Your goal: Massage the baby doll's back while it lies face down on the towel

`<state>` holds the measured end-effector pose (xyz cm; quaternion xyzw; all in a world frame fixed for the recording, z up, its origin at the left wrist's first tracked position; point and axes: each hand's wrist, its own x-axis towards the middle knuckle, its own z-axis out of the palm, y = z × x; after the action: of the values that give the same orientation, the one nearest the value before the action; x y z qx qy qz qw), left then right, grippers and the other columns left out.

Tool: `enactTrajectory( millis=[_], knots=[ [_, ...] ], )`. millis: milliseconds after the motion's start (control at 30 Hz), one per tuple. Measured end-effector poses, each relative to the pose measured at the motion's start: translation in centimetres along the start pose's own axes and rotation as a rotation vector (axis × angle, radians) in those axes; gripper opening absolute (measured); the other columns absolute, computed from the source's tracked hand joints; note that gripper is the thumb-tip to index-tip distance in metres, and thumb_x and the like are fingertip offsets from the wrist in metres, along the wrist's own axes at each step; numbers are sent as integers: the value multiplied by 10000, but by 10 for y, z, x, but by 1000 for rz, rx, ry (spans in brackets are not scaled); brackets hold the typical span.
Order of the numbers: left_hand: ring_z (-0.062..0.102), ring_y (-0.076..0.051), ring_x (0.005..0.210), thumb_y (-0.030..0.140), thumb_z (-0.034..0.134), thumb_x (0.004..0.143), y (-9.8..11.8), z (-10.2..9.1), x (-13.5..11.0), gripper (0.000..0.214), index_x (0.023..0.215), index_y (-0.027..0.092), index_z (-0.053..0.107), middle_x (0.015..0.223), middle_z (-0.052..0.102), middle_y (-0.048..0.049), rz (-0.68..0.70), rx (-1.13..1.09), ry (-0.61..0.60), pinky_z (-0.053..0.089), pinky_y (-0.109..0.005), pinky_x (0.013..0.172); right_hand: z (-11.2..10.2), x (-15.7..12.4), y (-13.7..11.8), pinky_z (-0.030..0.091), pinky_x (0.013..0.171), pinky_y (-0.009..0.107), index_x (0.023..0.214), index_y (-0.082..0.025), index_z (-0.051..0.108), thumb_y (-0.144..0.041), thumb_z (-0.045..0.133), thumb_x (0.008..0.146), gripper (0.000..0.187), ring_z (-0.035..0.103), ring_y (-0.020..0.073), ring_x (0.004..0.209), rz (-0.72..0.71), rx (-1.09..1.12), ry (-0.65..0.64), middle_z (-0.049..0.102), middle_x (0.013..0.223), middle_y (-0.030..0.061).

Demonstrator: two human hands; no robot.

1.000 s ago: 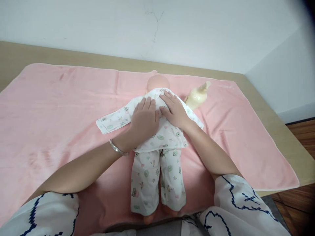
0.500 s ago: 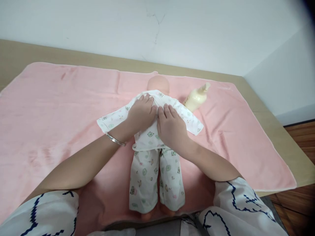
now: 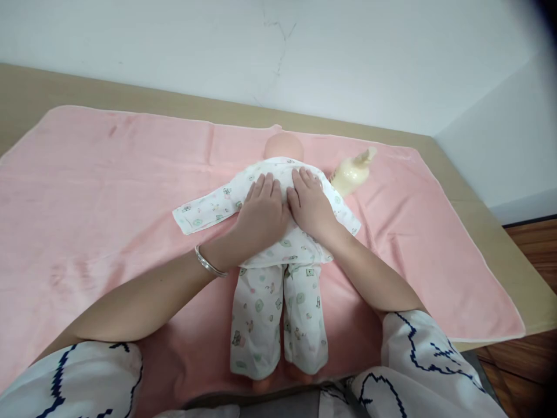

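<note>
The doll [image 3: 287, 249] lies on a pink blanket [image 3: 108, 203] spread over the tabletop [image 3: 483, 223], head at the far end, feet toward the person. The left hand [image 3: 263, 213] and right hand [image 3: 311, 204] rest side by side on its white top [image 3: 278, 167], both flat with fingers outstretched. A cream bottle [image 3: 350, 174] is beside the right sleeve.

Silver bangle [image 3: 209, 266] on the left wrist [image 3: 218, 249], and look at those white sleeves [image 3: 98, 371], jagged navy lines [image 3: 58, 380] across both!

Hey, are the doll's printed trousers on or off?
On: the trousers sit below the top, with feet poking out past both hems.
</note>
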<state>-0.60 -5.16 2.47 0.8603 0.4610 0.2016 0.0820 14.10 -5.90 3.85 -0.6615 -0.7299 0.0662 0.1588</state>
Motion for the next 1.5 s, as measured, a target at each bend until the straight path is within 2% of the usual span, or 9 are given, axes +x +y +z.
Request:
enactTrajectory(
  millis=[133, 233, 367, 533, 733, 867, 967, 1200, 1500],
  knots=[
    [241, -410, 1522, 263, 365, 961, -20, 1, 18, 612, 1462, -89, 351, 1581, 318, -325, 23, -47, -52, 252, -585, 1230, -10, -30, -23, 315, 1227, 545, 1513, 16, 377, -208, 316, 997, 566, 314, 379, 1512, -52, -122, -61, 382, 1575, 272],
    [275, -401, 1513, 281, 323, 991, -19, 3, 19, 603, 1456, -101, 367, 1568, 335, -335, 2, 0, 1, 270, -569, 1225, -15, -42, -32, 321, 1230, 524, 1501, 43, 387, -158, 360, 967, 571, 319, 398, 1505, -74, -158, -92, 368, 1571, 300],
    [381, -414, 1462, 289, 322, 1007, 2, 1, 0, 582, 1418, -104, 447, 1500, 441, -339, -31, 121, 75, 292, -577, 1212, -10, -21, -16, 303, 1242, 536, 1506, 23, 380, -221, 314, 989, 575, 280, 349, 1532, -32, -31, -77, 362, 1592, 258],
    [430, -415, 1432, 234, 369, 988, 19, -6, -19, 533, 1390, -89, 500, 1472, 484, -328, 27, 194, 38, 312, -558, 1213, -1, 14, 13, 173, 1294, 485, 1559, 8, 262, -380, 284, 1032, 655, 167, 299, 1570, -57, 84, -84, 235, 1660, 206],
    [421, -354, 1450, 206, 306, 984, -17, -3, 13, 497, 1334, -66, 532, 1432, 546, -283, 95, 28, 19, 342, -535, 1215, -3, -20, -18, 321, 1213, 568, 1527, -9, 363, -274, 300, 1021, 574, 295, 402, 1515, 8, -85, -43, 351, 1590, 276],
    [404, -360, 1459, 229, 292, 996, -31, 6, 25, 523, 1359, -90, 491, 1440, 527, -301, 85, 24, 58, 311, -544, 1228, -4, -41, -32, 351, 1198, 563, 1516, -22, 387, -215, 345, 990, 561, 347, 396, 1493, -60, -137, -34, 394, 1573, 259],
    [418, -374, 1448, 246, 328, 996, -20, 6, 16, 534, 1376, -97, 482, 1458, 501, -322, 10, 44, 110, 341, -551, 1209, -6, -28, -21, 365, 1188, 561, 1494, -41, 424, -228, 331, 995, 541, 374, 380, 1481, -33, -111, -24, 431, 1560, 232],
    [584, -327, 1312, 239, 388, 962, 9, -3, -7, 424, 1195, 46, 686, 1301, 674, -209, 108, 31, 163, 460, -506, 1133, -5, 10, 11, 345, 1193, 539, 1388, -117, 526, -239, 266, 1019, 468, 460, 323, 1414, -110, -36, 43, 561, 1456, 173],
    [447, -342, 1434, 299, 383, 941, -27, 10, 22, 525, 1353, 18, 549, 1464, 541, -236, -10, -68, 182, 352, -538, 1207, -12, -31, -29, 292, 1225, 559, 1470, 1, 430, -263, 314, 1018, 536, 352, 394, 1490, -56, -110, -60, 422, 1547, 281]
  ],
)
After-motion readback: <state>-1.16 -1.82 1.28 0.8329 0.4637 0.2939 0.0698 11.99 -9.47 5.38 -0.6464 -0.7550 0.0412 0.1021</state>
